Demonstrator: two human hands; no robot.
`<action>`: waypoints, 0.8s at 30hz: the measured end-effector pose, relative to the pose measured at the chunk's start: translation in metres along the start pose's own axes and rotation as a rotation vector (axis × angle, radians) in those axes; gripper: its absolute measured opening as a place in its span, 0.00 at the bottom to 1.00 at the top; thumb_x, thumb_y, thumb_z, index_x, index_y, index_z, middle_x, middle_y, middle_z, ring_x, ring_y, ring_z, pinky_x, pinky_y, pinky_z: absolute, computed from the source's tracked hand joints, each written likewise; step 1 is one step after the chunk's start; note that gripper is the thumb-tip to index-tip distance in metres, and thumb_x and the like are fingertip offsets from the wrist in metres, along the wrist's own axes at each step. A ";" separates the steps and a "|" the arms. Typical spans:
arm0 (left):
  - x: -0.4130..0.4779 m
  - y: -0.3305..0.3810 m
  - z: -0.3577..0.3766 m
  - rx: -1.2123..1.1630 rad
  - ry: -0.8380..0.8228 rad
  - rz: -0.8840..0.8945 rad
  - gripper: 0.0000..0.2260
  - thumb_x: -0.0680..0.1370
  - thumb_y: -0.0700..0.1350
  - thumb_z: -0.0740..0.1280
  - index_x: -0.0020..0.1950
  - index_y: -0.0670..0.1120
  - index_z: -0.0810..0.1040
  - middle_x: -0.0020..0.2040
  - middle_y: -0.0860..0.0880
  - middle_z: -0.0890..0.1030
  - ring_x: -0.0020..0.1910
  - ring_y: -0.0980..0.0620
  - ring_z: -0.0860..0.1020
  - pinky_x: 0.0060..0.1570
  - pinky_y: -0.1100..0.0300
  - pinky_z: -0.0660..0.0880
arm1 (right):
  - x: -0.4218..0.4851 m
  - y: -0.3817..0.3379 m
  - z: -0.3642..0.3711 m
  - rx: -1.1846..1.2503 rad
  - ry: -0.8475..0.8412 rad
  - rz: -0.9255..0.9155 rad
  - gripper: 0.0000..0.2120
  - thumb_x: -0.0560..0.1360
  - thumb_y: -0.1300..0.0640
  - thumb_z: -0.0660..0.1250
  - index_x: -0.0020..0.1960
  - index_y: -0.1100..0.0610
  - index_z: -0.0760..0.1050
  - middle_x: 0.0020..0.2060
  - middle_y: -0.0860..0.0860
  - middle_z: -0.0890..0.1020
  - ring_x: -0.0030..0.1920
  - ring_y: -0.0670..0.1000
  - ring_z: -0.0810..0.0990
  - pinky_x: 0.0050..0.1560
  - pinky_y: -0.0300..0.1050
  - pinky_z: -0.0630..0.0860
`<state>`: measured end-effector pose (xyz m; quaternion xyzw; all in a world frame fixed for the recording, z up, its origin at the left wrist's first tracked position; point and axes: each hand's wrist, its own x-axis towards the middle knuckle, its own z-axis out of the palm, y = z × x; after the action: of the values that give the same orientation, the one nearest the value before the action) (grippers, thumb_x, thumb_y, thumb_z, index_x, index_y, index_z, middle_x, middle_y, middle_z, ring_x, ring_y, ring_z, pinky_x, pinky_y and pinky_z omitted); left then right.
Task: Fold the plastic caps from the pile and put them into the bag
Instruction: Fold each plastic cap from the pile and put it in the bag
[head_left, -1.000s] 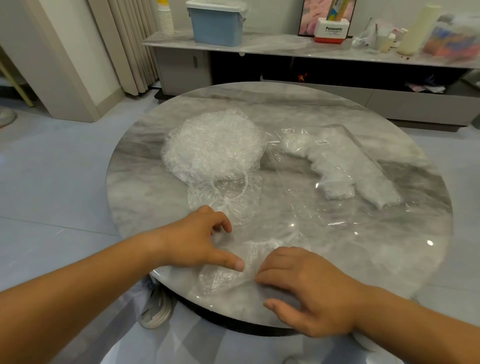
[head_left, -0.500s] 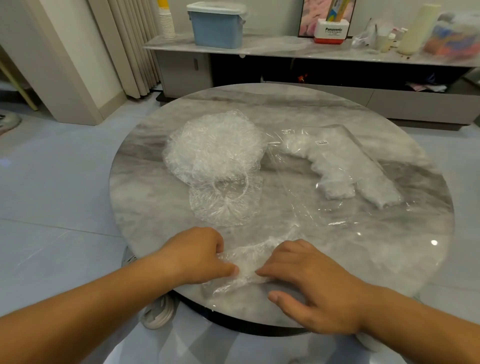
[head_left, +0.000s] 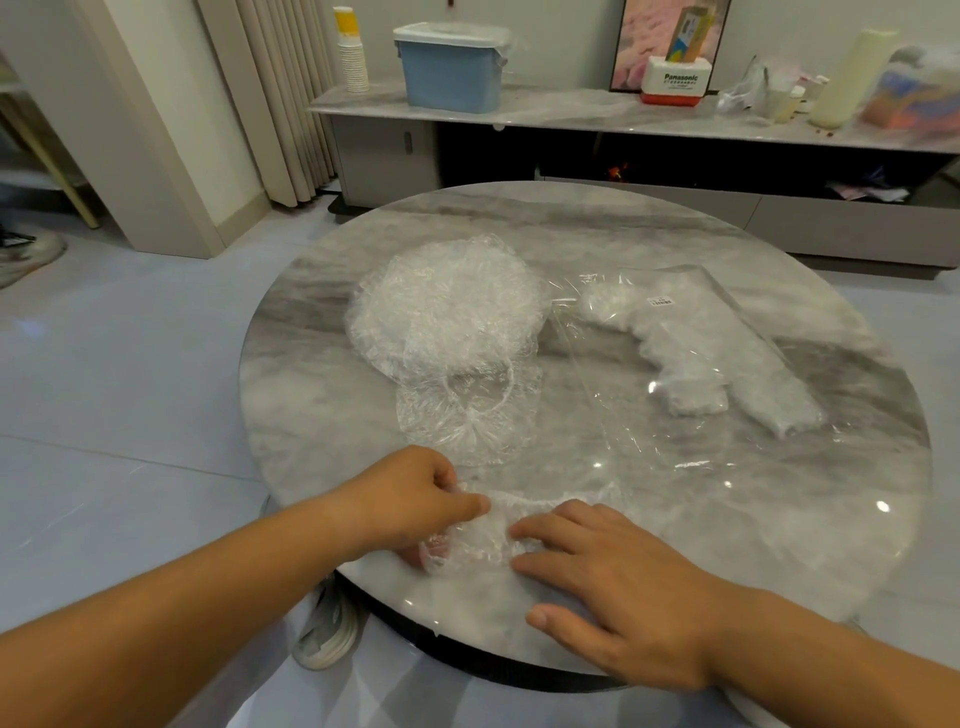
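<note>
**A:** Where's the piece you're working on?

**B:** On my feed, one crumpled plastic cap (head_left: 483, 538) sits at the near edge of the round marble bench (head_left: 571, 223), between the two hands.

**A:** What's the left hand doing?

**B:** The left hand (head_left: 410, 499) has its fingers (head_left: 441, 470) curled in. Its thumb reaches across the cap's left end and pinches the film there.

**A:** And the right?

**B:** The right hand (head_left: 613, 582) lies flat. Its fingers (head_left: 550, 525) are straight and spread, and the tips press the cap's right side onto the bench. The thumb rests apart, nearer the rim.

**A:** And the rest of the stock?

**B:** The pile (head_left: 447, 306) of loose caps is toward the far left of the bench. A single spread cap (head_left: 467, 426) lies flat against its near side. The clear bag (head_left: 737, 312) lies to the right, well apart from the hands. I can see a curved row of folded caps (head_left: 691, 364) through it.

**A:** Anything behind?

**B:** A low cabinet (head_left: 571, 111) with a blue bin (head_left: 452, 73) and stacked paper cups (head_left: 353, 57).
</note>
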<state>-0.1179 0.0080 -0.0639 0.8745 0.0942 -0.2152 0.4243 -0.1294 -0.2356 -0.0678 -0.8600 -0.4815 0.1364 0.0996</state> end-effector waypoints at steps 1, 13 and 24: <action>-0.001 0.000 -0.001 -0.075 -0.024 -0.043 0.15 0.75 0.52 0.75 0.37 0.46 0.74 0.23 0.54 0.74 0.23 0.56 0.76 0.26 0.63 0.73 | 0.000 0.000 0.001 0.002 0.001 0.008 0.27 0.82 0.35 0.47 0.73 0.45 0.68 0.76 0.42 0.62 0.72 0.44 0.60 0.72 0.39 0.55; -0.011 0.009 0.005 -0.846 -0.290 -0.121 0.22 0.76 0.57 0.67 0.55 0.39 0.78 0.49 0.38 0.84 0.47 0.42 0.84 0.54 0.49 0.81 | 0.001 -0.003 0.006 0.070 0.040 0.041 0.23 0.82 0.36 0.48 0.68 0.44 0.72 0.61 0.40 0.66 0.61 0.42 0.66 0.68 0.40 0.61; -0.009 0.019 0.020 -0.829 -0.230 -0.159 0.15 0.84 0.46 0.60 0.65 0.41 0.78 0.61 0.39 0.81 0.53 0.38 0.84 0.58 0.43 0.80 | -0.030 0.002 0.001 0.023 0.362 -0.047 0.16 0.81 0.47 0.61 0.65 0.50 0.77 0.69 0.46 0.74 0.67 0.48 0.72 0.67 0.48 0.68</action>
<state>-0.1251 -0.0196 -0.0574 0.5904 0.1920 -0.2873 0.7294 -0.1429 -0.2619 -0.0654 -0.8578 -0.4741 -0.0175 0.1979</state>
